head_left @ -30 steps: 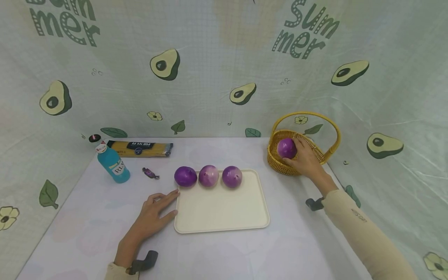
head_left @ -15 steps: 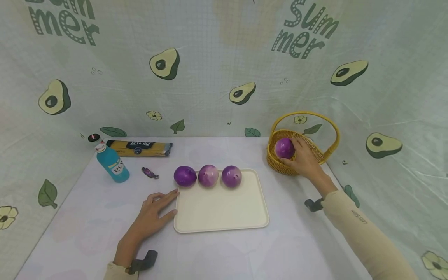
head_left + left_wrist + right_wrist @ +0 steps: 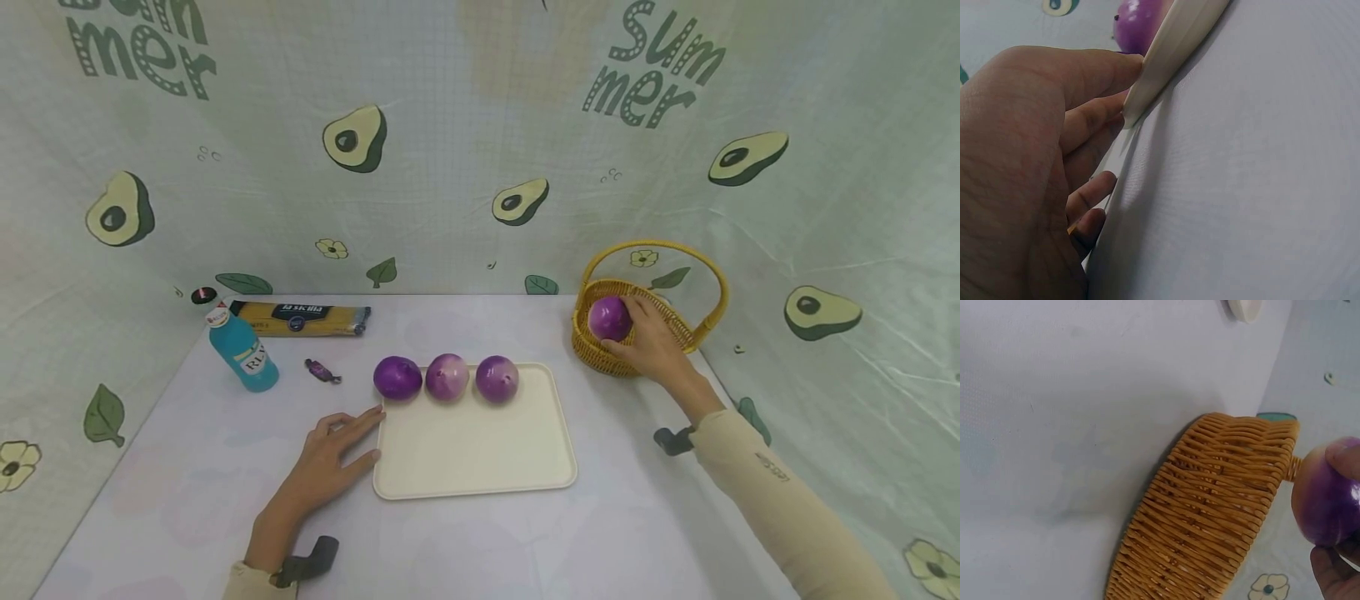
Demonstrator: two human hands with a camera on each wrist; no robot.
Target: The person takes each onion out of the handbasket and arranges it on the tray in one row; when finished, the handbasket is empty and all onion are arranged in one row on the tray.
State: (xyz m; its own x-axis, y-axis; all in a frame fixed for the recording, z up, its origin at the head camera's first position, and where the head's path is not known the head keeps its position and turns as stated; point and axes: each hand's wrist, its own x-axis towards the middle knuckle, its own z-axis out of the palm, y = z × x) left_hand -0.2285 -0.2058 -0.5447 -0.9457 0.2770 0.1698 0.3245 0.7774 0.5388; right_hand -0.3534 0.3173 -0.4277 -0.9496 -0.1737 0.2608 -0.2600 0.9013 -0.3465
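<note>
My right hand grips a purple onion at the mouth of the wicker basket. In the right wrist view, thumb and fingertips press on the shiny onion, which shows beyond the rim of the basket. Three more purple onions, the left one darkest, the middle one palest and the right one, sit in a row along the far edge of a cream tray. My left hand touches that tray's left side; its fingertips meet the rim in the left wrist view.
A blue bottle leans in view at the left, beside a yellow pasta packet. A small wrapped candy lies between them and the tray. The basket's tall arched handle rises over the right hand. Printed cloth hangs behind.
My right hand has shifted the onion very slightly to the left over the basket, then held it there. The left hand and the tray have stayed put.
</note>
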